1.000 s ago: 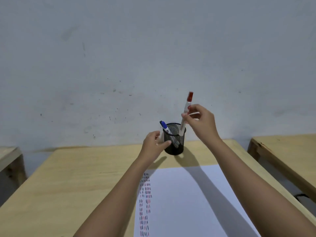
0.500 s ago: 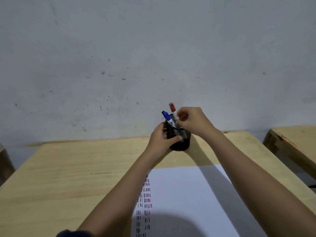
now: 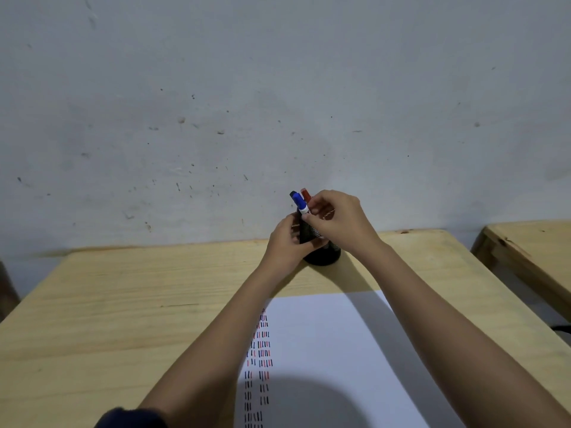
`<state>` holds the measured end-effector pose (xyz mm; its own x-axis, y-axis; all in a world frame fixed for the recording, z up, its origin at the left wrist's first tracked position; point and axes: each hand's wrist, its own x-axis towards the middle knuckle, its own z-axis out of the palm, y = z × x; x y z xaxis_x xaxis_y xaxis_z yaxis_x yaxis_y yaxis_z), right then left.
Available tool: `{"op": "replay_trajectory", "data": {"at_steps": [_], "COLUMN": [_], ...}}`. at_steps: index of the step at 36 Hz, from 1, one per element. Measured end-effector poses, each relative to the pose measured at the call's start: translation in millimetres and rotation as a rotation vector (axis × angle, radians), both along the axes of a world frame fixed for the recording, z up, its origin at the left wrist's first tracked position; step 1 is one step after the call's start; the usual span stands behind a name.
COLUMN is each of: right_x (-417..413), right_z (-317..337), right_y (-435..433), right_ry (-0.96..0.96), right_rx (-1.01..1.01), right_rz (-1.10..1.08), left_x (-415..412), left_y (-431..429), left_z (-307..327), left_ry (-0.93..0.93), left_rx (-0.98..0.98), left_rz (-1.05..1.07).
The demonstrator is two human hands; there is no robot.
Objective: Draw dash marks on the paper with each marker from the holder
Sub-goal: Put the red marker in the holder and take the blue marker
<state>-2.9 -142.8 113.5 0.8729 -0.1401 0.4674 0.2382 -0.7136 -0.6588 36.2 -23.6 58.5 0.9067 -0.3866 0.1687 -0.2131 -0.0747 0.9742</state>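
A black mesh holder (image 3: 324, 257) stands at the far middle of the wooden table, close to the wall. My left hand (image 3: 285, 242) is wrapped around its left side. A blue-capped marker (image 3: 299, 199), a red-capped marker (image 3: 306, 194) and a dark-capped one behind them stick up out of the holder. My right hand (image 3: 336, 220) is over the holder's top, fingertips pinched on the blue marker's white barrel just below its cap. The white paper (image 3: 324, 335) lies nearer to me, with columns of black, blue and red dash marks (image 3: 261, 350) along its left side.
The wooden table (image 3: 123, 304) runs back to a grey scuffed wall (image 3: 278, 118). Another wooden table (image 3: 531, 242) stands to the right across a narrow gap. My head's shadow falls on the paper's near part.
My right hand lowered the red marker down into the holder, and its fingers have shifted onto the blue marker. My left hand stayed on the holder. The camera tilted slightly.
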Motion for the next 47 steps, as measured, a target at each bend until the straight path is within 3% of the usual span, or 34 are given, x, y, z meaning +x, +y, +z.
{"op": "replay_trajectory", "data": {"at_steps": [15, 20, 31, 36, 40, 44, 47], "right_x": [9, 2, -37, -60, -85, -106, -118], "right_z": [-4, 0, 41, 60, 59, 44, 32], "right_y": [4, 4, 2, 5, 11, 17, 24], "right_ry": [0.004, -0.002, -0.240, -0.324, -0.306, -0.210, -0.176], "right_rx": [-0.172, -0.141, -0.038, -0.077, -0.111, -0.199, -0.268], "right_rz": [-0.012, -0.003, -0.020, 0.021, 0.077, 0.116, 0.182], "left_x": [-3, -5, -25, -44, -66, -97, -117], "left_y": [0, -1, 0, 15, 39, 63, 76], "left_z": [-1, 2, 22, 56, 81, 101, 105], "left_ry": [-0.040, -0.038, 0.130, -0.023, -0.091, -0.123, -0.198], "left_rx": [0.006, 0.017, -0.008, 0.067, -0.037, -0.178, -0.111], "left_rz": [0.004, 0.012, 0.052, 0.131, 0.213, 0.128, 0.026]}}
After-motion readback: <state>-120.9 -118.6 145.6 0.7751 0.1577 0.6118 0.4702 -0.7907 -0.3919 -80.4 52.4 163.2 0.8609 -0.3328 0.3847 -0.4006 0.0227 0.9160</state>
